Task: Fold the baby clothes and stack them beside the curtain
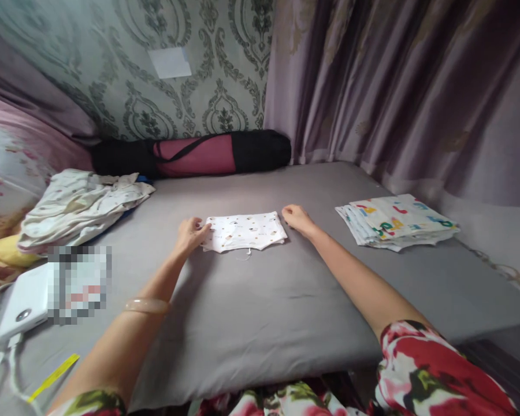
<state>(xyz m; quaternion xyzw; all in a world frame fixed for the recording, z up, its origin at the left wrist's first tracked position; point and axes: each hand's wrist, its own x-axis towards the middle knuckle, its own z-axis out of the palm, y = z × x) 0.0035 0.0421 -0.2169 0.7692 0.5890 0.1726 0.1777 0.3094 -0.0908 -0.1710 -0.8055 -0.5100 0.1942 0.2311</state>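
Note:
A small white folded garment [245,231] with a scattered print lies flat on the grey bed sheet [260,306]. A short white string hangs from its near edge. At its left edge is my left hand [192,234], the thumb touching the fabric and the fingers apart from the thumb. My right hand [299,219] rests just beyond the garment's upper right corner. Its fingers are curled together, with nothing visible in them and a small gap to the cloth. Farther right sits a neat stack of folded clothes [401,219], the top one printed with colourful shapes.
A loose pile of light clothes [84,202] lies at the left. Nearer stands a white power bank [26,300] with cables plugged in, beside a blurred-out item [82,286]. A black and maroon long bag [195,155] lies along the wall; purple curtains [372,86] hang right.

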